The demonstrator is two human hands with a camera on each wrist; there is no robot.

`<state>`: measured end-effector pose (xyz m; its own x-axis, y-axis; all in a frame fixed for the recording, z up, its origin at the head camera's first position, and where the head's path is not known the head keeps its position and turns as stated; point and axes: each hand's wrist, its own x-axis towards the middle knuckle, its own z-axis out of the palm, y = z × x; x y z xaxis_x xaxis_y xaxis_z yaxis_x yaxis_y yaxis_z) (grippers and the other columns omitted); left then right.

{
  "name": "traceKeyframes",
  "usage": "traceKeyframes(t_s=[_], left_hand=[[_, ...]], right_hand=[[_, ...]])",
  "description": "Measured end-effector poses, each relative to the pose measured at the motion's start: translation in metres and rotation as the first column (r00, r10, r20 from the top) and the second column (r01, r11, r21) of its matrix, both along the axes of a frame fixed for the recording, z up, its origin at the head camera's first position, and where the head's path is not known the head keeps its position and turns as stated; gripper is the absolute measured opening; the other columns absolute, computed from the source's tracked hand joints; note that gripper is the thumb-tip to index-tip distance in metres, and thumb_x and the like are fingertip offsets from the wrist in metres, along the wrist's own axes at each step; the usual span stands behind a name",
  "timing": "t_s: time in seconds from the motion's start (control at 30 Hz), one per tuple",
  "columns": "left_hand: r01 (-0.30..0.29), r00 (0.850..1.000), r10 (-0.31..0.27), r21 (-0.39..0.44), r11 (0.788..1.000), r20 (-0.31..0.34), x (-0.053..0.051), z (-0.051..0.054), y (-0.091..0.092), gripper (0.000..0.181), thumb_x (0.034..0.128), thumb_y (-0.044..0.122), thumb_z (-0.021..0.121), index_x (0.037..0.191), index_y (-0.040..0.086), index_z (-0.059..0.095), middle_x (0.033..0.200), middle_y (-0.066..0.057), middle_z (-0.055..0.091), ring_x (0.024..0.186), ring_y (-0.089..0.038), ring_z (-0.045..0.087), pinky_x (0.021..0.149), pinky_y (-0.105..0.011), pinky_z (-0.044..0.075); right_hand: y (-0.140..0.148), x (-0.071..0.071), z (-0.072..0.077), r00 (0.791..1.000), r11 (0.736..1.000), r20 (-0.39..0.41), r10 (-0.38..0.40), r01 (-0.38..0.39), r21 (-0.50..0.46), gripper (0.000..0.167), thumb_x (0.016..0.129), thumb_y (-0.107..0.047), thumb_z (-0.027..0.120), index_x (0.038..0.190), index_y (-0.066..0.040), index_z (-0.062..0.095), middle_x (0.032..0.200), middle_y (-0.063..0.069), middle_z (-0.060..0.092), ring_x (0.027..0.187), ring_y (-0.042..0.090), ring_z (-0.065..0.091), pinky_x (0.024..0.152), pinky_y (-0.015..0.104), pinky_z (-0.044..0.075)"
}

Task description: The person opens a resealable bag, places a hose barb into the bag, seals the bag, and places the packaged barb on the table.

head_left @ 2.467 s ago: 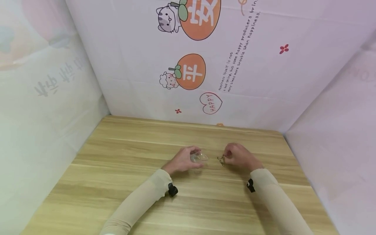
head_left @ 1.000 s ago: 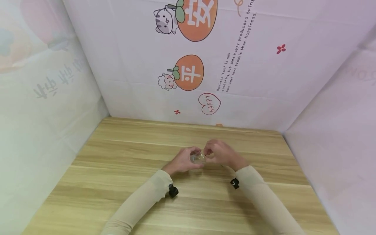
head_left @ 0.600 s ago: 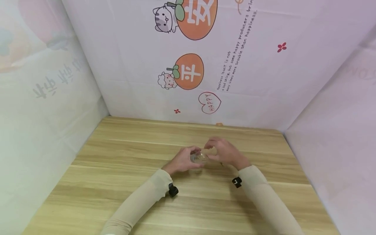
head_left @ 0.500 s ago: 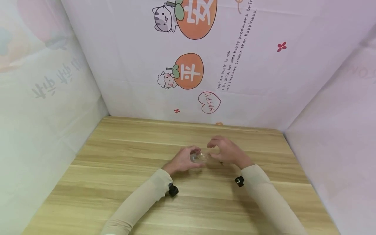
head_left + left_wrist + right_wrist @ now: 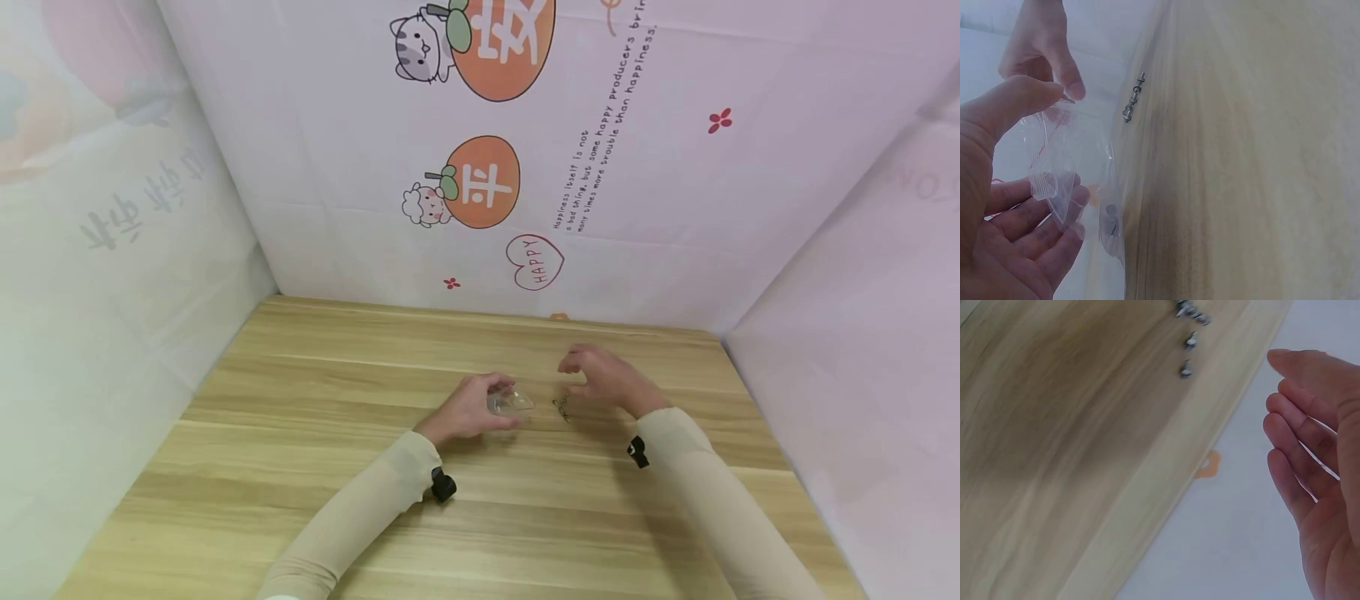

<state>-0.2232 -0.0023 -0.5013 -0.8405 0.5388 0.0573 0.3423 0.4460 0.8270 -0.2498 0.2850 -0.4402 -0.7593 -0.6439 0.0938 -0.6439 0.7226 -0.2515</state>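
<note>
A clear, soft plastic zip bag (image 5: 513, 402) is near the middle of the wooden counter (image 5: 525, 533), held in the left hand (image 5: 471, 407). That hand comes in from 9 o'clock, with the thumb on one side of the bag and the fingers on the other. The bag's top seems to be spread apart. A few small dark bits (image 5: 1110, 210) show inside, too blurry to count.

At 3 o'clock from the bag, just beside it, lie some tiny silver metal screws (image 5: 1134, 99), a few bunched up and others a little apart. At 2 o'clock from them is the right hand (image 5: 603, 375), near but not touching. Its fingers are softly bent, its thumb is well away from them, and I see nothing in it.

I think the job is part done: some bits are in the bag, and these screws are left to go in.

Farther out, at 12 o'clock, hangs a white sheet (image 5: 645, 267) with orange fruit pictures.
</note>
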Motion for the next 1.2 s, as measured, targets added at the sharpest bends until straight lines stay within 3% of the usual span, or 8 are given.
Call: traceKeyframes(t_s=[0.3, 0.73, 0.97, 1.2], left_hand=[[0.016, 1.0, -0.016, 0.002, 1.0, -0.005, 0.0, 0.001, -0.001, 0.074, 0.0856, 0.032, 0.089, 0.147, 0.004, 0.058, 0.141, -0.01, 0.068, 0.133, -0.028, 0.063, 0.117, -0.044, 0.05], [0.01, 1.0, -0.01, 0.0, 1.0, 0.008, 0.002, 0.004, -0.003, 0.076, 0.0847, 0.032, 0.09, 0.147, 0.003, 0.057, 0.141, -0.01, 0.068, 0.134, -0.029, 0.062, 0.119, -0.044, 0.048], [0.009, 1.0, -0.009, -0.018, 1.0, 0.0, 0.002, 0.005, -0.002, 0.075, 0.085, 0.032, 0.09, 0.147, 0.003, 0.057, 0.139, -0.01, 0.068, 0.133, -0.027, 0.063, 0.118, -0.043, 0.049], [0.005, 1.0, -0.005, -0.017, 1.0, 0.003, 0.002, 0.004, 0.0, 0.075, 0.0857, 0.03, 0.09, 0.148, 0.004, 0.057, 0.14, -0.009, 0.068, 0.133, -0.027, 0.063, 0.117, -0.042, 0.05]], right_hand=[[0.009, -0.004, -0.018, 0.993, 0.997, 0.09, -0.071, 0.069, 0.025, 0.026, 0.09, -0.004, 0.08, 0.115, 0.001, 0.077, 0.115, 0.014, 0.075, 0.107, 0.032, 0.071, 0.096, 0.048, 0.062], [0.018, 0.0, -0.038, 0.998, 0.998, 0.055, -0.023, 0.019, 0.059, 0.015, 0.094, -0.005, 0.075, 0.108, -0.008, 0.08, 0.105, 0.007, 0.077, 0.098, 0.022, 0.071, 0.088, 0.042, 0.063], [0.02, -0.002, -0.045, 0.999, 0.998, 0.042, -0.019, 0.016, 0.064, 0.017, 0.095, -0.004, 0.076, 0.11, -0.007, 0.082, 0.103, 0.007, 0.075, 0.096, 0.022, 0.071, 0.086, 0.039, 0.064], [0.021, -0.002, -0.046, 0.998, 1.0, 0.055, -0.026, 0.026, 0.009, 0.014, 0.094, -0.002, 0.077, 0.106, -0.006, 0.083, 0.098, 0.005, 0.074, 0.091, 0.018, 0.071, 0.08, 0.032, 0.064]])
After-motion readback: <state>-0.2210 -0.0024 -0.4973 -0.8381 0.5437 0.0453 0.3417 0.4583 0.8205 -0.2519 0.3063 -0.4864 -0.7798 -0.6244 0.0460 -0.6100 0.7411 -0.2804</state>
